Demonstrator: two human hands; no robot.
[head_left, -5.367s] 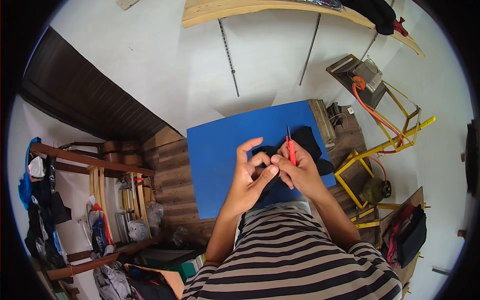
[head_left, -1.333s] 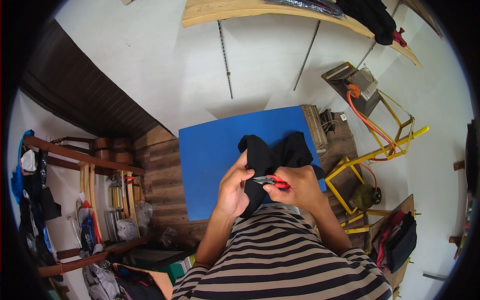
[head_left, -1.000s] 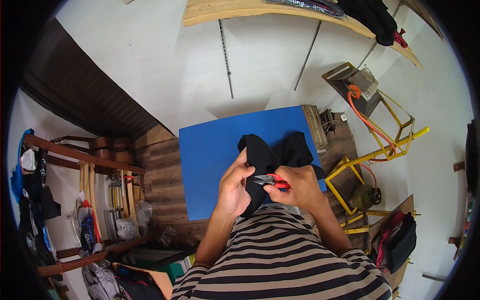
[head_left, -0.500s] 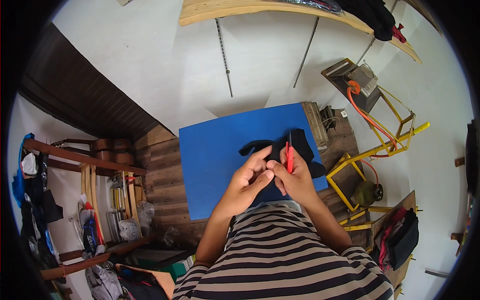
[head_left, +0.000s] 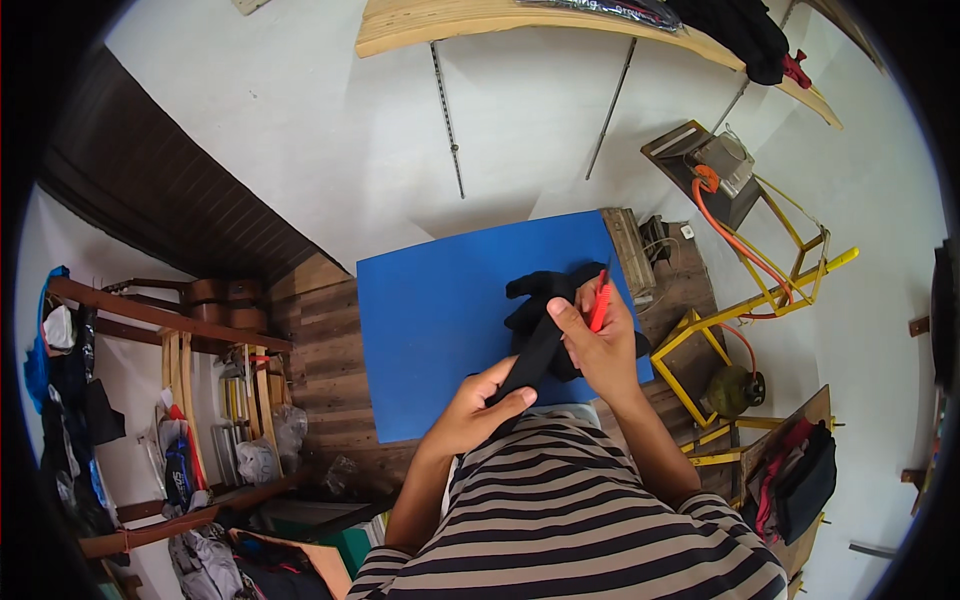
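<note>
A black cloth garment [head_left: 540,288] lies bunched on the blue tabletop [head_left: 430,310]. A long, narrow part of it, perhaps a sleeve or leg, stretches diagonally between my hands. My left hand [head_left: 475,410] grips its near end close to my shirt, thumb on top. Farther up, my right hand [head_left: 603,350] pinches the cloth's edge between thumb and fingers. That same hand also keeps a slim red-handled tool [head_left: 601,305] tucked against the fingers, its thin dark tip pointing away from me. The tool's exact kind cannot be made out.
Yellow metal frames [head_left: 760,310] with an orange hose and a gas cylinder [head_left: 735,388] stand on the right. Shelving [head_left: 170,300] with clothes and bags fills the left. Over the far wall runs a wooden shelf [head_left: 450,30]. A wooden box [head_left: 628,250] adjoins the table's right edge.
My hands were close together over the cloth. Now the left has come nearer my body and the right has moved slightly right, with the black cloth drawn out between them. The red tool tilts more rightward.
</note>
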